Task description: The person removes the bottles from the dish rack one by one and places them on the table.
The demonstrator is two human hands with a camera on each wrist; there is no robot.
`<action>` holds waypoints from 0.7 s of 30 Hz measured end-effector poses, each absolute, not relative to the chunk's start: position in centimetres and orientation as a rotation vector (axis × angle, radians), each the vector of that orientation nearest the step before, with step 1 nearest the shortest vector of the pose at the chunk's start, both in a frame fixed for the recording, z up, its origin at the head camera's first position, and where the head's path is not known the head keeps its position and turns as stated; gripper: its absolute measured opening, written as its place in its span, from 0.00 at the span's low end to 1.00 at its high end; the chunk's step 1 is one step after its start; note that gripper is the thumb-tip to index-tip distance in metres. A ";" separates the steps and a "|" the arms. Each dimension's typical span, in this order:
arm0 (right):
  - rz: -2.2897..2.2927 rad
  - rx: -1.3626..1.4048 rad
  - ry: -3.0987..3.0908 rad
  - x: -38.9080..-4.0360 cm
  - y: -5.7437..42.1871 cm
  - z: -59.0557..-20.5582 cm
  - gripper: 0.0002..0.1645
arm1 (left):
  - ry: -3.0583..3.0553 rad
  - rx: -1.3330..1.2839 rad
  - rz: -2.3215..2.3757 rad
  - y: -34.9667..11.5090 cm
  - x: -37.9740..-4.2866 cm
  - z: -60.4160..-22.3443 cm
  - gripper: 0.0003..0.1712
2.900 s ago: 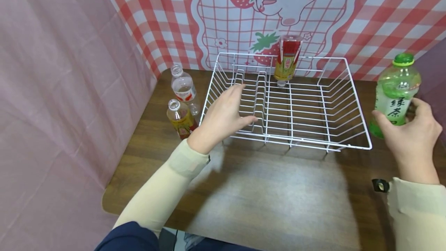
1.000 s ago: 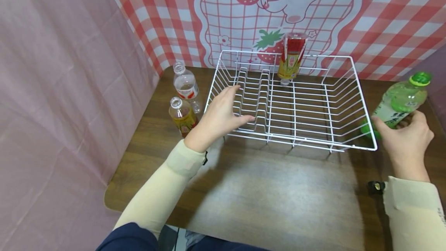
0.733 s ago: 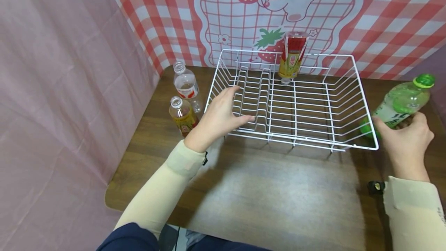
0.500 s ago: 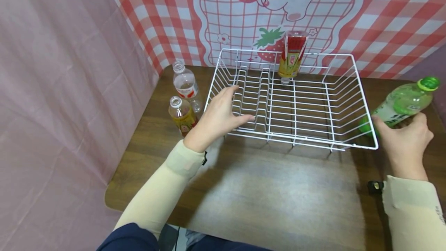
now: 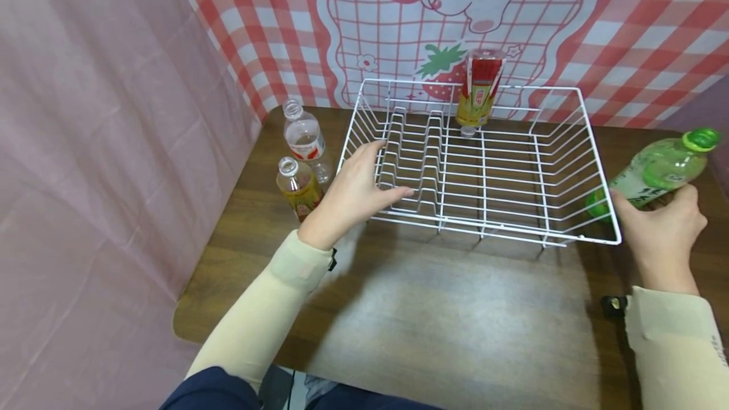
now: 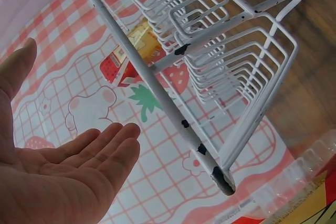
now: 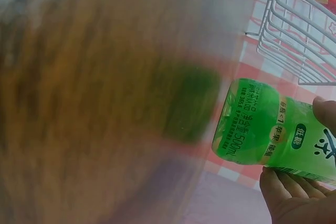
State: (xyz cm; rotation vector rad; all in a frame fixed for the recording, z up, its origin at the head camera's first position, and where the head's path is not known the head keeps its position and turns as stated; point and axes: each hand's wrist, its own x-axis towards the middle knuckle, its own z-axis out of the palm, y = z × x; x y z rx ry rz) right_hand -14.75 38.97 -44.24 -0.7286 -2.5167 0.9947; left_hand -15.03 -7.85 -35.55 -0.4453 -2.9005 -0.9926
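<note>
My right hand (image 5: 655,207) grips a green tea bottle (image 5: 655,173) round its lower body, just right of a white wire dish rack (image 5: 512,233). The bottle leans with its green cap (image 5: 700,139) up and to the right. In the right wrist view the green bottle (image 7: 268,129) fills the lower right, with my fingers (image 7: 294,198) under it. My left hand (image 5: 393,169) lies open against the rack's left front corner, fingers straight. The left wrist view shows the open palm (image 6: 68,171) beside the rack's rim (image 6: 157,85). A red and yellow bottle (image 5: 478,93) stands upside down at the rack's back.
Two uncapped bottles stand left of the rack on the brown table (image 5: 455,328): a clear one (image 5: 302,138) behind, a yellow tea one (image 5: 296,188) in front. Pink cloth hangs on the left, a checked strawberry backdrop behind.
The green bottle has gone from upright to leaning, its cap swinging down and to the right. My right hand has sunk a little. The left hand has stayed at the rack.
</note>
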 end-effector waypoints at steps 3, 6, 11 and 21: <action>0.993 -0.710 -2.519 -14.8 39.2 -44.4 0.50 | -2.902 -0.428 -1.021 -7.9 -15.0 -35.6 0.59; 1.001 -0.727 -2.536 -14.9 39.3 -44.6 0.51 | -2.907 -0.414 -1.032 -8.0 -15.0 -35.6 0.59; 1.007 -0.725 -2.561 -14.8 39.2 -44.6 0.51 | -2.910 -0.403 -1.044 -8.1 -15.0 -35.7 0.59; 0.973 -0.658 -2.608 -14.8 39.1 -44.0 0.50 | -2.916 -0.377 -1.076 -8.2 -14.8 -35.5 0.59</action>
